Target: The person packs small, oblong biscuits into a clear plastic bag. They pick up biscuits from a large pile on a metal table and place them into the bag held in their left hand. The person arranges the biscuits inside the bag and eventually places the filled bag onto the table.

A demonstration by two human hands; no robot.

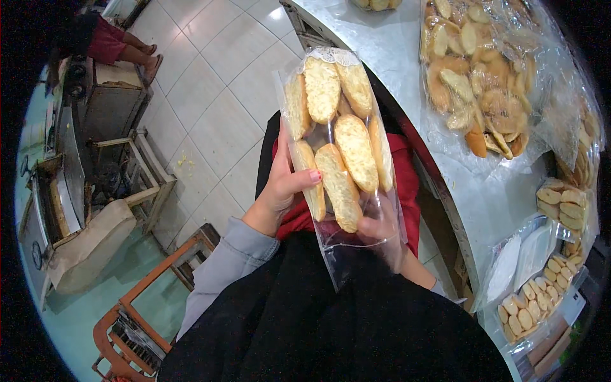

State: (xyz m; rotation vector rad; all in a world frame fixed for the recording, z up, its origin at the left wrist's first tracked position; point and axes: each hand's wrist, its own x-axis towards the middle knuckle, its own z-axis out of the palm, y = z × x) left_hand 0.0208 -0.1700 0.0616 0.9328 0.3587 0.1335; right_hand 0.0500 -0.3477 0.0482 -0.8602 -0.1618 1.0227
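A clear plastic bag [344, 245] of long bread slices [355, 153] is held up over the person's lap, just left of the worktop [468, 197]; its far end, with a white lacy print, leans slightly left, while its near end hangs loose and see-through; the left hand [283, 181] is clamped on the bag's left edge, the thumb in front and the other fingers hidden behind; the right hand [385, 226] is at the near right part, seen blurred through the plastic, its thumb by the tip of the nearest slice; I cannot tell whether it is inside the bag or behind it, nor how tightly its fingers are closed; on the far right of the worktop lies a large clear bag of mixed bread pieces [484, 83]; nearer, along the right side, are a small pack of slices [563, 204] and a flat pack of small pale pieces [541, 293]; to the near left stands a wooden chair [133, 296] on the tiled floor [216, 95]; at the far left are another person's legs [137, 48].
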